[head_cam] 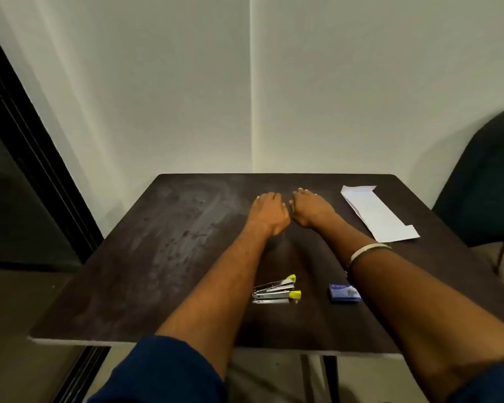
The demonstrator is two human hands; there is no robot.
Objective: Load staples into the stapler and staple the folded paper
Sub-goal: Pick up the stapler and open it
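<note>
Stapler (276, 290) lies near the front of the dark surface (163, 245), long axis left-right, yellow ends pointing right, staple box (344, 292) beside it, folded paper (377, 212) far right, while left hand (269, 212) and right hand (310, 209) rest empty, grip loosely curled.

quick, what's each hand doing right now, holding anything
Left hand: palm down on the dark wooden table, fingers loosely curled, holding nothing.
Right hand: palm down on the table beside it, holding nothing.
</note>
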